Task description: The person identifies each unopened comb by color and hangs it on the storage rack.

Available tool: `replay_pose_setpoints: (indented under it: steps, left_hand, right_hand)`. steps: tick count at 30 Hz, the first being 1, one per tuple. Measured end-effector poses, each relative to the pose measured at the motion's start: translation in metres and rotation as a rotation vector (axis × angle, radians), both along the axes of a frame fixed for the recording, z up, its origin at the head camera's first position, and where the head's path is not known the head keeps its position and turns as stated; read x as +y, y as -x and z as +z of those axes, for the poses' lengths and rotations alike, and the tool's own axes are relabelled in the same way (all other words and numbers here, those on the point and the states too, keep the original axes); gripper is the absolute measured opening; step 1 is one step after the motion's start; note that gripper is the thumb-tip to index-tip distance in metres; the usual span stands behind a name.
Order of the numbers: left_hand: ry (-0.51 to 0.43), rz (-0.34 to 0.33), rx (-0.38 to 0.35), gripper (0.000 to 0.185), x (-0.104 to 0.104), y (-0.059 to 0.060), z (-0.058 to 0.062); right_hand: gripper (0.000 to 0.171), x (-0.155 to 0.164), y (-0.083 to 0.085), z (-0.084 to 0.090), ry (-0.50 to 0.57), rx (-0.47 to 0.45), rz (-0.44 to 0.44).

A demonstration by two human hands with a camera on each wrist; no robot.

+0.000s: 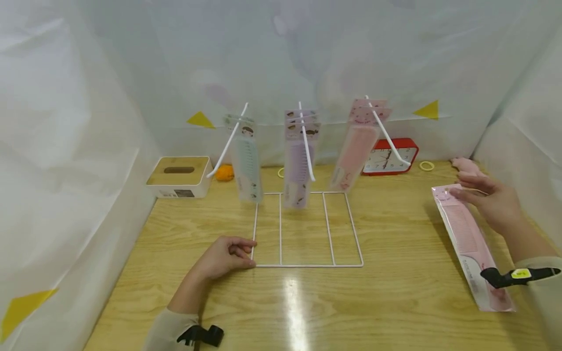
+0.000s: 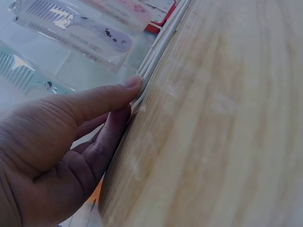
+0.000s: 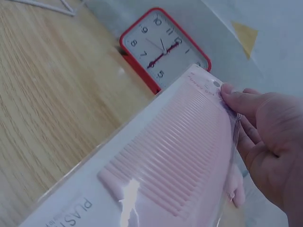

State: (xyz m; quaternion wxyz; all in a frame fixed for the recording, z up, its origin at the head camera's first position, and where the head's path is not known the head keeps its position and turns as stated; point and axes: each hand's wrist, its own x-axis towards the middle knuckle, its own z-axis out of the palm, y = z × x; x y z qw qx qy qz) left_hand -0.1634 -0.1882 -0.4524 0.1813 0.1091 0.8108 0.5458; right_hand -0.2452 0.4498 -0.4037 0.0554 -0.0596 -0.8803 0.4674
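Observation:
My right hand (image 1: 500, 202) pinches the top of a pink comb (image 3: 175, 151) in a clear package, beside the hole in its header. The comb slants over the right of the table in the head view. Down at the front left corner of a white wire display rack (image 1: 307, 265), my left hand (image 1: 224, 257) pinches the base wire between thumb and fingers. From the rack's three prongs hang packaged combs: a green comb (image 1: 248, 161) on the left, purple combs (image 1: 298, 165) in the middle, and a pink package (image 1: 357, 151) on the right.
A red-framed clock (image 1: 391, 158) stands behind the right prong. At the back left is a tissue box (image 1: 184, 187) with a wooden lid, with an orange ball (image 1: 225, 173) beside it. A yellow ring (image 1: 426, 166) and a pink soft object (image 1: 467, 166) lie at the back right.

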Motion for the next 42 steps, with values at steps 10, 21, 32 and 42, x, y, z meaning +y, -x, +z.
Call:
replay_pose_setpoints:
  steps: [10,21,32,42]
  left_hand:
    - [-0.010,-0.009,0.005,0.049,-0.002,-0.001,-0.001]
    - [-0.013,-0.006,0.009,0.048,0.001,0.000,-0.004]
    - [-0.001,0.000,0.011,0.048,-0.001,0.000,-0.003]
    - [-0.007,-0.002,0.009,0.047,-0.001,0.000,-0.002]
  right_hand:
    - [0.031,-0.046,-0.026,0.047,0.066,0.133,0.097]
    - [0.022,-0.089,-0.063,0.098,0.191,0.386,0.254]
    - [0.019,-0.165,-0.096,0.135,0.609,0.733,0.588]
    - [0.019,-0.201,-0.094,0.152,0.719,0.808,0.537]
